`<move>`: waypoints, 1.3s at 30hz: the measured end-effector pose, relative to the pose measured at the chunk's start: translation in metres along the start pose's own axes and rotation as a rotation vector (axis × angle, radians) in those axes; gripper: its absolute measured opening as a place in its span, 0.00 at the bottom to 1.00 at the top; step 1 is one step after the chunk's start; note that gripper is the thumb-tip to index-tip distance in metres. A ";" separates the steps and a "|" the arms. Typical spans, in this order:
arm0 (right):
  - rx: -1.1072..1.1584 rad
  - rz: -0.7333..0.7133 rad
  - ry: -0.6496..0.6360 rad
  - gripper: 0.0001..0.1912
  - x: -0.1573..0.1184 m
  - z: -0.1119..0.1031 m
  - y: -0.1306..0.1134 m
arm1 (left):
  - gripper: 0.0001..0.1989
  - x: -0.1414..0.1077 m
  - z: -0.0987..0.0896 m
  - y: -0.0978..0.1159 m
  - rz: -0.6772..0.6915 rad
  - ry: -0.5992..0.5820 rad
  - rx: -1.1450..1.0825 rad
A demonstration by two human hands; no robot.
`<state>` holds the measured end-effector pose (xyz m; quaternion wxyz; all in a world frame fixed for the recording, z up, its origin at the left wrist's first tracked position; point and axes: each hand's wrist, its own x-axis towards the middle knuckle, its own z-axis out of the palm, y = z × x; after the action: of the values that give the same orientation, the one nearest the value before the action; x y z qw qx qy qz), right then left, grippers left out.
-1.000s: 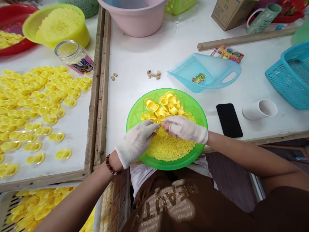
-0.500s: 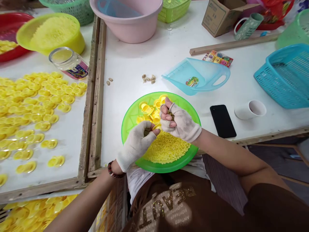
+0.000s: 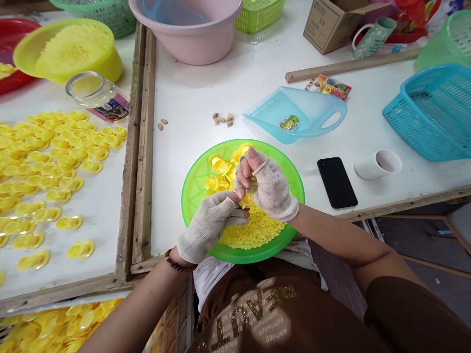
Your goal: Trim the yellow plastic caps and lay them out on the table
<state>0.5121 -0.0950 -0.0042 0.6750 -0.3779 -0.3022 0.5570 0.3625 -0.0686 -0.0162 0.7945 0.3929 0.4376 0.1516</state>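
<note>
Both hands wear fingerless white gloves and meet above a round green basin [image 3: 194,176]. My left hand [image 3: 209,223] is closed, its fingertips on a small yellow hat-shaped plastic piece [image 3: 247,200]. Curled just above it, my right hand [image 3: 274,189] has its fingers bent in and thumb up, touching or nearly touching the left fingertips. Whatever sits in its palm is hidden. Inside the basin, yellow pellets [image 3: 253,234] cover the near side, and loose hat-shaped plastic pieces [image 3: 221,166] lie in a heap on the far side.
Rows of yellow pieces [image 3: 47,181] cover the left table beyond a wooden edge strip [image 3: 143,147]. A clear jar [image 3: 101,100] lies tilted there. Ahead are a blue scoop [image 3: 298,117] and a pink basin [image 3: 191,44]. Rightward sit a phone [image 3: 337,182], white cup [image 3: 377,164] and blue basket [image 3: 423,122].
My right hand has turned and its fingers have come in to my left fingertips. My left fingers have shifted around the yellow piece. The view has moved slightly.
</note>
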 end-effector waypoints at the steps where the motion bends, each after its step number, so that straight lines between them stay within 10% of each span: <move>1: 0.002 -0.001 0.001 0.28 0.000 0.000 0.000 | 0.22 0.000 0.000 0.000 -0.001 -0.001 0.003; 8: 0.030 0.055 0.046 0.30 0.002 0.002 -0.011 | 0.20 -0.002 -0.001 -0.001 0.022 -0.005 0.091; 13: -0.094 0.023 0.053 0.27 -0.009 -0.016 -0.016 | 0.17 -0.005 -0.009 0.002 0.314 0.189 0.480; 24: -1.143 -0.328 -0.164 0.12 -0.033 -0.043 -0.011 | 0.18 -0.003 -0.014 0.004 0.121 0.032 0.101; 32: -0.873 0.026 -0.328 0.02 -0.027 -0.048 -0.015 | 0.16 -0.011 -0.012 -0.003 0.214 0.078 0.233; 39: -1.057 -0.087 -0.263 0.09 -0.032 -0.045 -0.014 | 0.17 -0.009 -0.014 -0.005 0.156 0.019 0.126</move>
<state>0.5504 -0.1360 -0.0162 0.3719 -0.5800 -0.6383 0.3433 0.3455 -0.0704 -0.0187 0.7496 0.4736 0.4219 0.1890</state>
